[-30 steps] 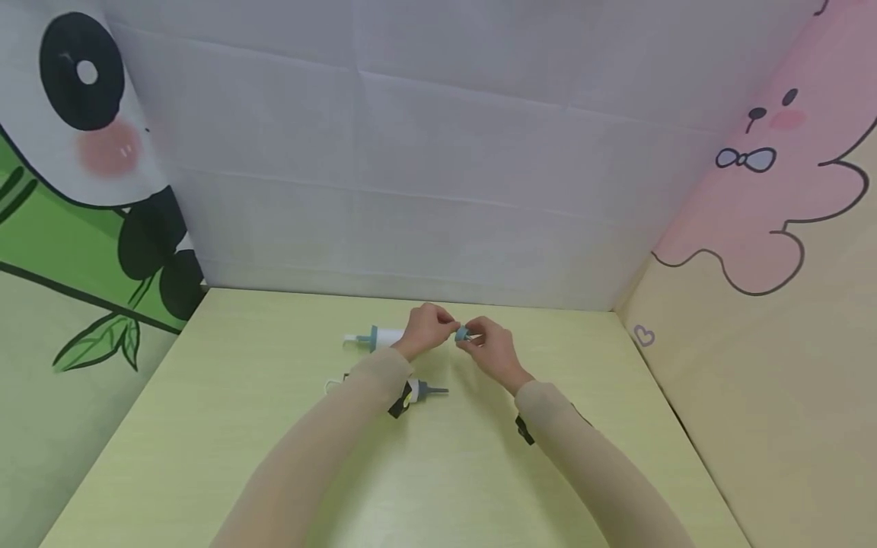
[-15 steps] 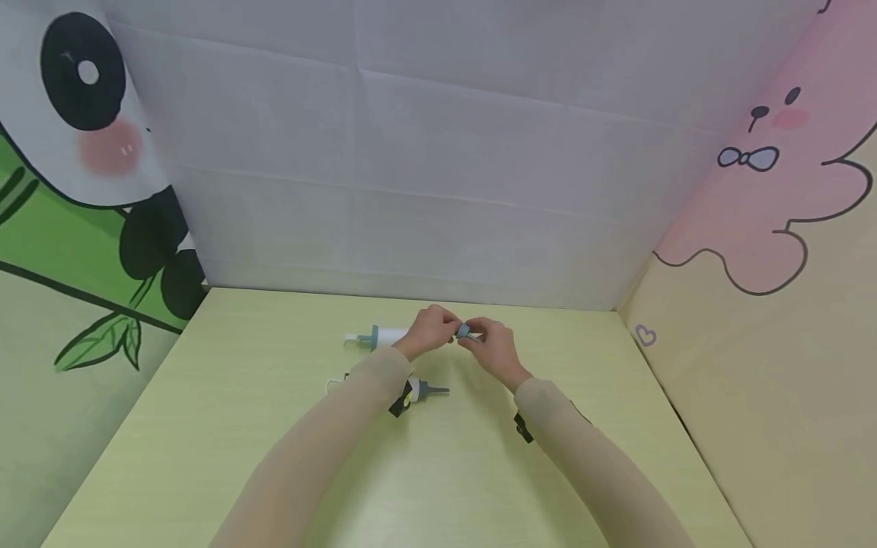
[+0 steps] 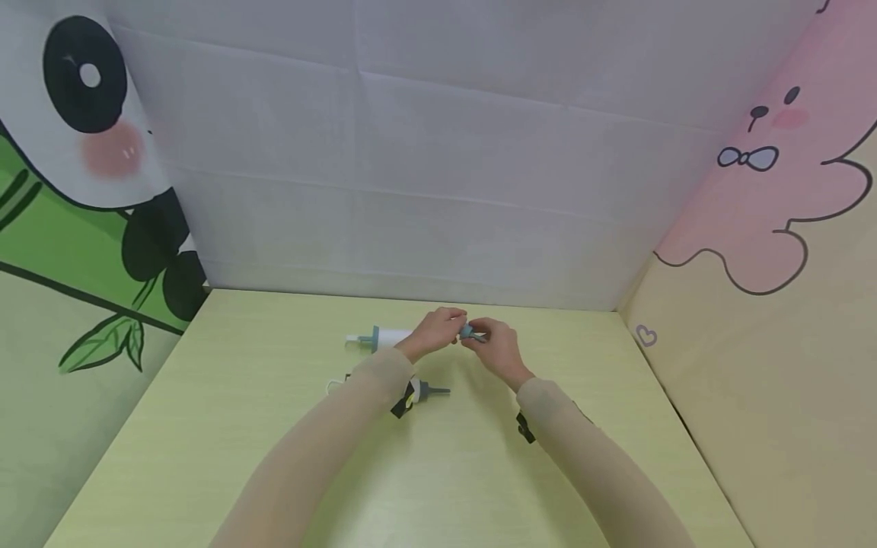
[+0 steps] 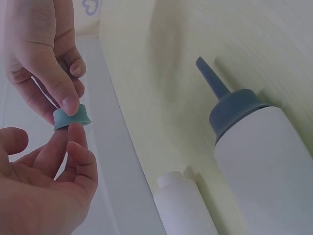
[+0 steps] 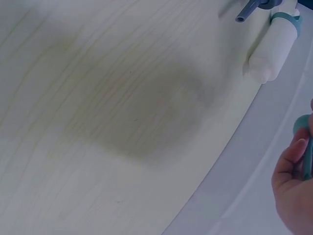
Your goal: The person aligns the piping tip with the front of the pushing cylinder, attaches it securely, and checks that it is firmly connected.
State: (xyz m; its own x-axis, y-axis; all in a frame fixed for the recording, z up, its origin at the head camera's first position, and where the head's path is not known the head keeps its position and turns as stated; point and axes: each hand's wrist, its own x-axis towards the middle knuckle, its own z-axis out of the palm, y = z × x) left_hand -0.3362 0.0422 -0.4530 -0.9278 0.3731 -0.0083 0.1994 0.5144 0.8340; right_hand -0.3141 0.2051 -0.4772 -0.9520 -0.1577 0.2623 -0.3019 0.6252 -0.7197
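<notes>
My right hand (image 3: pixel 498 352) pinches a small teal nozzle cap (image 4: pixel 71 117) between thumb and fingers, above the table's far part. The cap's wide rim faces my left hand (image 3: pixel 433 333), and its thin spout (image 3: pixel 479 338) lies along the right fingers. Bent fingers (image 4: pixel 77 137) of the left hand meet the rim, while the left thumb stands apart. Left of the hands, a white bottle with a teal collar (image 3: pixel 393 339) lies on its side. Beneath my left forearm lies a larger white squeeze bottle (image 4: pixel 264 161) with a grey-blue nozzle (image 4: pixel 234 110), partly hidden by the sleeve.
The pale wood-look table (image 3: pixel 438 479) ends against a whitish cloth backdrop (image 3: pixel 438 190). Painted panels stand along both sides, a panda panel (image 3: pixel 89 251) on the left and a pink bear panel (image 3: pixel 774 228) on the right. A thin pale loop (image 3: pixel 333 386) shows beside the left sleeve.
Both hands have shifted slightly to the right with the cap. The cap has turned, so its spout shows more plainly by my right fingers. Both bottles lie as before.
</notes>
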